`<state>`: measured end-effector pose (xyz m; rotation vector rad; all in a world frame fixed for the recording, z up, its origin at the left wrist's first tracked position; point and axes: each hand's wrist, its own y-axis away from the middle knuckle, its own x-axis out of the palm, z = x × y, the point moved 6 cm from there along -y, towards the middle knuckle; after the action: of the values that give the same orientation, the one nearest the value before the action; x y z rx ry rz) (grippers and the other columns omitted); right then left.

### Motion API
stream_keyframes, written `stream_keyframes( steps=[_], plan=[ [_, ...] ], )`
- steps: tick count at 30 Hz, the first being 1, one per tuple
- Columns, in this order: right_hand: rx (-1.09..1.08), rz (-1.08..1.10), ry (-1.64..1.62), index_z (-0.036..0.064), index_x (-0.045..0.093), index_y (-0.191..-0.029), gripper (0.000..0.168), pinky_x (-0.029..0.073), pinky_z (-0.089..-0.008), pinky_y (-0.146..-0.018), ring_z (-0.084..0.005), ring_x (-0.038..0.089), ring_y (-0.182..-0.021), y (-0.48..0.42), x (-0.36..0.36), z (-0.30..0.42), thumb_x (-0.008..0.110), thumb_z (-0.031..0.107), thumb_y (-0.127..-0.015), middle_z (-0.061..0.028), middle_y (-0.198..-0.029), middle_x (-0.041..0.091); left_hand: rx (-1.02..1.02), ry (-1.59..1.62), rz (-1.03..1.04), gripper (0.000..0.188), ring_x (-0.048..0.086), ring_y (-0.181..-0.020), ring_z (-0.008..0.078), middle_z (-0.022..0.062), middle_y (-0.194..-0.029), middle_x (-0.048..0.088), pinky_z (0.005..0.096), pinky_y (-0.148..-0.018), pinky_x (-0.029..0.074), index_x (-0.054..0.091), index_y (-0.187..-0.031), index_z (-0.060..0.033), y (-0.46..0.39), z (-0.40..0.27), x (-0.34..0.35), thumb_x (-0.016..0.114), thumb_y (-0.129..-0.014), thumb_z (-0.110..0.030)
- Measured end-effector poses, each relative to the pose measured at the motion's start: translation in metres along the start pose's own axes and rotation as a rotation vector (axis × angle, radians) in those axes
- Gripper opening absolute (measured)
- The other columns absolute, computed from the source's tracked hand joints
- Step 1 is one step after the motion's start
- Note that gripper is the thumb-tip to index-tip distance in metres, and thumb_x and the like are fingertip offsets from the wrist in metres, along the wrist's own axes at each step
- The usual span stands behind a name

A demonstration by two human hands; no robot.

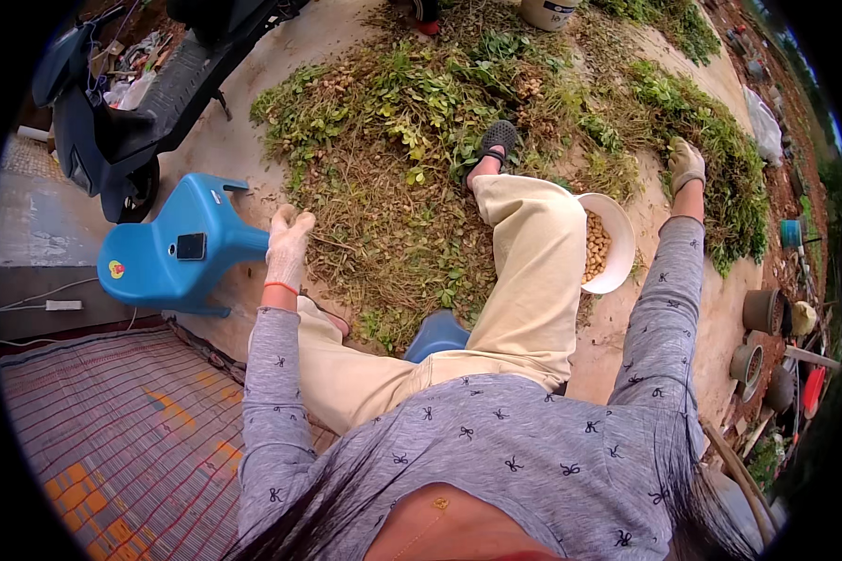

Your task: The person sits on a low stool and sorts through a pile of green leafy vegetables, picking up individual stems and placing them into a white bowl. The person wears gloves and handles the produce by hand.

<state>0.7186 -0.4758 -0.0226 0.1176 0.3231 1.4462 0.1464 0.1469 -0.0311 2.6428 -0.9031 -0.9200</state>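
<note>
My left hand [289, 237], in a pale knitted glove, hangs in the air beside a blue plastic chair [151, 256]. Nothing shows in it, and its fingers are slightly apart. Out to the far right, my right hand [686, 167], gloved too, reaches to a heap of leafy green peanut plants [726, 168]. Whether its fingers grip any stems cannot be told. A white bucket [621, 245] with loose peanuts [596, 247] inside stands against my right leg. Uprooted peanut plants [400, 119], some with pods on their roots, cover the ground in front of me.
A phone [191, 246] lies on the blue chair. Beyond it stands a dark scooter [151, 105]. Another person's foot [426, 26] and a white pail [549, 12] are at the top. Several pots [763, 311] line the right edge. A striped woven mat [126, 407] lies lower left.
</note>
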Motion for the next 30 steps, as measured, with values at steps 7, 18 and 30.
stream_keyframes(
  steps=[7, 18, 30],
  plan=[
    [0.134, 0.777, 0.014, 0.005, 0.054, -0.101, 0.019, 0.042, -0.0317, -0.056, -0.0150, 0.053, -0.064, 0.035, 0.293, -0.073, 0.051, 0.024, -0.096, -0.0023, -0.076, 0.056, -0.028, -0.318, -0.105, 0.068, 0.052, -0.120, 0.0275, 0.0170, -0.135, 0.049, 0.0360, -0.101, 0.043, 0.045, -0.139, 0.0006, -0.046, 0.067, 0.018, 0.071, -0.082, -0.026],
    [-0.018, 0.741, 1.315, 0.012, 0.057, -0.134, 0.064, 0.043, -0.0396, -0.104, -0.0371, 0.053, -0.124, 0.110, 0.497, -0.287, 0.064, 0.047, -0.081, -0.0227, -0.132, 0.058, 0.230, -0.339, 0.026, 0.059, 0.044, -0.129, 0.0399, 0.0256, -0.144, 0.036, 0.0440, -0.107, 0.039, 0.048, -0.135, -0.0027, -0.036, 0.022, 0.032, 0.068, -0.082, -0.020],
    [0.004, 0.585, 0.328, -0.005, 0.062, -0.122, 0.045, 0.049, -0.0281, -0.083, -0.0173, 0.063, -0.092, 0.158, 0.533, -0.302, 0.068, 0.023, -0.086, -0.0112, -0.108, 0.069, 0.310, -0.231, 0.051, 0.052, 0.045, -0.128, 0.0370, 0.0231, -0.142, 0.039, 0.0420, -0.106, 0.040, 0.049, -0.132, -0.0036, -0.036, 0.011, 0.028, 0.066, -0.085, -0.015]
  ],
)
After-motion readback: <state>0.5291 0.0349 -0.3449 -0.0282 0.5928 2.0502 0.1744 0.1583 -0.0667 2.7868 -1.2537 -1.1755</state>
